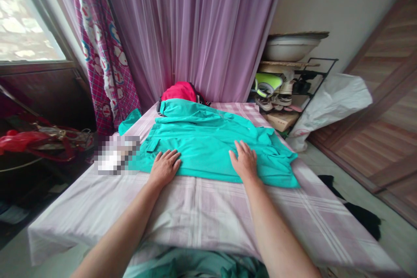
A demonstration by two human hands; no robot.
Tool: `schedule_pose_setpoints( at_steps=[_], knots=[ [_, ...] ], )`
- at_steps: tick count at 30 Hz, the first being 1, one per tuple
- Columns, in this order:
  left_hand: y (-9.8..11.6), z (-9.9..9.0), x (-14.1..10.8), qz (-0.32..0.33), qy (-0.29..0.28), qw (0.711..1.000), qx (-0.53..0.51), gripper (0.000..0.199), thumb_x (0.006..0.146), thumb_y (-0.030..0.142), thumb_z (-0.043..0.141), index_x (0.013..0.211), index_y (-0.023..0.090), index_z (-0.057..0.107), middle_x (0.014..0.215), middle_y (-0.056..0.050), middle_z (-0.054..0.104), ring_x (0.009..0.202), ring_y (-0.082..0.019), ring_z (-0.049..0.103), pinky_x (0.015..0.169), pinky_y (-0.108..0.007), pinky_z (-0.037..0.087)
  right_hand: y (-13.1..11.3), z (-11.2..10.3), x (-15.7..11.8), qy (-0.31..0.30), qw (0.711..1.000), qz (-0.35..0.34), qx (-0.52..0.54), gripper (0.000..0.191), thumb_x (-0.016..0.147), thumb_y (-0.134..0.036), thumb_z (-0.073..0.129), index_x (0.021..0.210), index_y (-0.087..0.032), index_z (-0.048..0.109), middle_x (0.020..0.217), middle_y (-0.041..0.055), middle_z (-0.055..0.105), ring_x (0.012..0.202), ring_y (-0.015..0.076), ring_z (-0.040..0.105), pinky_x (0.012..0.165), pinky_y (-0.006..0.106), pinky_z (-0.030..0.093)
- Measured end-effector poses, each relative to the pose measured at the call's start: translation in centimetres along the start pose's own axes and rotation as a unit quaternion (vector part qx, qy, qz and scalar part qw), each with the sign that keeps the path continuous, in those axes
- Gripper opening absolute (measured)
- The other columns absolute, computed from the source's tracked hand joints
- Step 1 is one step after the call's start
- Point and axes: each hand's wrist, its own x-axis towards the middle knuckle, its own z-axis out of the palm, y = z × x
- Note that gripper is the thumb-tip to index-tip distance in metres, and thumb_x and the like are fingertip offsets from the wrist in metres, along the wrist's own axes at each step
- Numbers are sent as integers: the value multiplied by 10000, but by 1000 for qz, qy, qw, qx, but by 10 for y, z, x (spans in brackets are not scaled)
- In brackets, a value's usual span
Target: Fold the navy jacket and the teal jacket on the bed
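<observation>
Dull green fabric (195, 264) is showing at the bottom edge while two open hands are pressing on a turquoise garment.
From left to right, a pixelated patch (117, 155) is hiding something beside the garment; the left hand (165, 167) is resting palm down near the close edge, released, its fingers spreading slightly. The turquoise garment (205, 154) is lying across the middle of the checked tablecloth (195, 217), wrinkling toward its far side, where a red item (180, 91) is sitting just behind. The right hand (245, 163) is lying palm down on the cloth, also ungripping, fingers pointing away. Farther right, a rack (312, 95) is holding shoes.
</observation>
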Motion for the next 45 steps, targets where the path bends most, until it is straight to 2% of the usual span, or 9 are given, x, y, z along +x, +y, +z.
schedule_pose_setpoints(
  at_steps=[2,3,5,8,10,24,31,37,45],
  knots=[
    [-1,1,0,1,5,1000,-4,450,996,441,365,1351,304,606,1445,-27,581,1383,-273,475,1165,-523,312,-7,-3,1,77,997,-8,3,549,986,-410,394,1456,-140,484,1534,190,437,1418,302,369,1140,530,280],
    [-1,2,0,2,8,1000,-5,448,996,440,365,1347,306,609,1442,-28,583,1381,-273,477,1162,-524,316,-11,-5,1,82,996,-17,0,566,992,-420,381,1477,-139,456,1558,185,403,1441,299,332,1152,522,261],
    [-1,2,0,3,12,1000,-5,449,997,437,362,1346,305,611,1441,-33,584,1377,-276,481,1159,-529,319,-19,-6,-1,8,999,-46,-13,564,997,-434,369,1490,-171,448,1569,162,396,1452,284,317,1159,502,254],
    [-2,3,0,4,12,1000,-2,459,998,441,353,1351,296,608,1443,-38,582,1379,-279,479,1160,-528,317,-28,-2,-7,-180,979,-86,-29,527,995,-448,375,1469,-246,486,1559,114,430,1439,259,353,1153,493,263],
    [-2,3,-1,7,14,1000,-3,458,997,446,356,1348,299,611,1436,-38,588,1378,-278,480,1161,-526,316,-30,0,-10,-234,968,-88,-34,531,994,-461,374,1476,-262,479,1577,100,406,1455,252,332,1161,503,243],
    [-1,1,-1,4,8,1000,-1,445,999,443,366,1346,305,608,1444,-32,581,1379,-273,482,1161,-530,321,-26,2,-13,-201,975,-92,-29,515,989,-443,399,1448,-240,515,1553,105,443,1430,255,371,1161,485,245],
    [-1,1,-1,4,9,1000,-5,450,999,447,371,1349,293,609,1436,-42,588,1373,-279,488,1161,-534,322,-33,-5,-7,7,997,-74,8,592,996,-397,361,1549,-186,353,1593,155,359,1472,303,278,1174,538,198],
    [-2,3,-1,7,17,1000,-17,433,997,444,383,1346,321,609,1437,-30,587,1380,-271,481,1163,-531,320,-40,-1,-14,-228,968,-102,-33,519,995,-460,382,1467,-274,489,1581,104,397,1459,271,323,1161,556,225],
    [-1,3,-1,5,13,1000,-13,438,1001,444,377,1348,308,607,1442,-33,583,1383,-276,477,1162,-535,319,-37,3,-17,-216,970,-108,-35,510,999,-462,380,1448,-259,514,1578,103,403,1450,265,341,1160,540,229]
  ],
)
